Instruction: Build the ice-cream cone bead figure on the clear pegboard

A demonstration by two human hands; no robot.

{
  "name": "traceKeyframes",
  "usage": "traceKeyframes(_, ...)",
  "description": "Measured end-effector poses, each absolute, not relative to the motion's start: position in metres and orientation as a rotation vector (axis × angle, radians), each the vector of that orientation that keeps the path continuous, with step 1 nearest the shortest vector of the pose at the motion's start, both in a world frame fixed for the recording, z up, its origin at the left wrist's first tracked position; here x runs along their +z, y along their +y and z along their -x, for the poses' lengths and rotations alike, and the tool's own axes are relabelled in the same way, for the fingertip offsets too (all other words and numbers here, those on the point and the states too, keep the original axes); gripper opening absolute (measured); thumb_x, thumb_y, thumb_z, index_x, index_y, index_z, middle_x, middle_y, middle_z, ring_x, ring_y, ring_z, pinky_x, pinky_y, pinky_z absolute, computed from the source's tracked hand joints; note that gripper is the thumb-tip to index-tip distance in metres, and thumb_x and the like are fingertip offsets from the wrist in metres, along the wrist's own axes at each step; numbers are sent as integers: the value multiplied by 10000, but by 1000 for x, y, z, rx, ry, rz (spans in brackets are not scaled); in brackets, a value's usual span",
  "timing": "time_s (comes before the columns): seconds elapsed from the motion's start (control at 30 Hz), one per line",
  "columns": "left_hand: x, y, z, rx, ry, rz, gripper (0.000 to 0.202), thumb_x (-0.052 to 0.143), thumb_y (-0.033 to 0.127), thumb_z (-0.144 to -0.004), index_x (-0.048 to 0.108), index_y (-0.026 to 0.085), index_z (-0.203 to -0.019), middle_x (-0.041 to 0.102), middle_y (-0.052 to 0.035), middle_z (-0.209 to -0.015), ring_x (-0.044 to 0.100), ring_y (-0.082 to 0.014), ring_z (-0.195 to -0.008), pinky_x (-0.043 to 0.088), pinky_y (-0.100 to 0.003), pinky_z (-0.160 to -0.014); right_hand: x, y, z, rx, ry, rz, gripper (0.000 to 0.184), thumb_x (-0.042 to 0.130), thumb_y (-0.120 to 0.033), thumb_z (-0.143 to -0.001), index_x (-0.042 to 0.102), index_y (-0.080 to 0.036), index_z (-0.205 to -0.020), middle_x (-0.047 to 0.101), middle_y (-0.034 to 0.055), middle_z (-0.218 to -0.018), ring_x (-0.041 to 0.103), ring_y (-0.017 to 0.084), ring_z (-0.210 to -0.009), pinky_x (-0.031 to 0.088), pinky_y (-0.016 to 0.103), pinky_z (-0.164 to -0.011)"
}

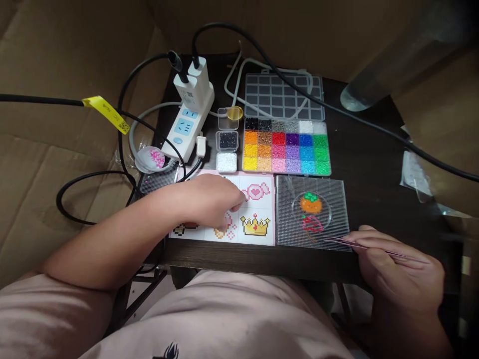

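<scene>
My left hand [209, 200] rests with curled fingers on a pink-edged pattern sheet [258, 212] showing a candy, a crown and other pixel pictures. It holds nothing that I can see. My right hand [396, 269] pinches thin tweezers [359, 245], whose tip points left at the lower edge of a clear pegboard [337, 204]. On the pegboard sit an orange bead fruit [311, 203] and a partly built pink figure [312, 224]. A compartment box of coloured beads [286, 146] stands behind, its clear lid [283, 96] open.
A white power strip [189, 117] with chargers and several black cables lies at the back left. Small bead cups [227, 142] stand next to the box. A second pegboard [159, 179] sits at left. A clear bag [413, 174] lies right. Cardboard surrounds the dark table [374, 154].
</scene>
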State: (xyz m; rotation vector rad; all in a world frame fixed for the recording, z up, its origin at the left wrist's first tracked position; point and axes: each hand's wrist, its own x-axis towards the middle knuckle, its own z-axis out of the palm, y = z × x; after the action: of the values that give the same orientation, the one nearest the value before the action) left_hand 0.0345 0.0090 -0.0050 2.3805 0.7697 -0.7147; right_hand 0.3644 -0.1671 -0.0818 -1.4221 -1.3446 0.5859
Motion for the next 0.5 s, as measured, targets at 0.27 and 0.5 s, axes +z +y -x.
traceKeyframes(0.27,0,5,-32,-702,829,-2295,275,721,343,-660,651,270,-916,743,-64,-986,668,-286,-872,436,-362,-672,-75,-147,-359,647,-1226,1356,116,795,-345,-821,846,-241,-810,815,106,-792,783,250,-735,638,351,-675)
traceKeyframes(0.5,2,2,-37,-732,1002,-2212,359,811,291,-591,658,280,-916,732,-52,-1026,666,-315,-935,455,-381,-738,-45,-57,-348,850,-1084,1434,297,784,-496,-822,844,-207,-857,820,132,-935,718,213,-712,531,293,-551)
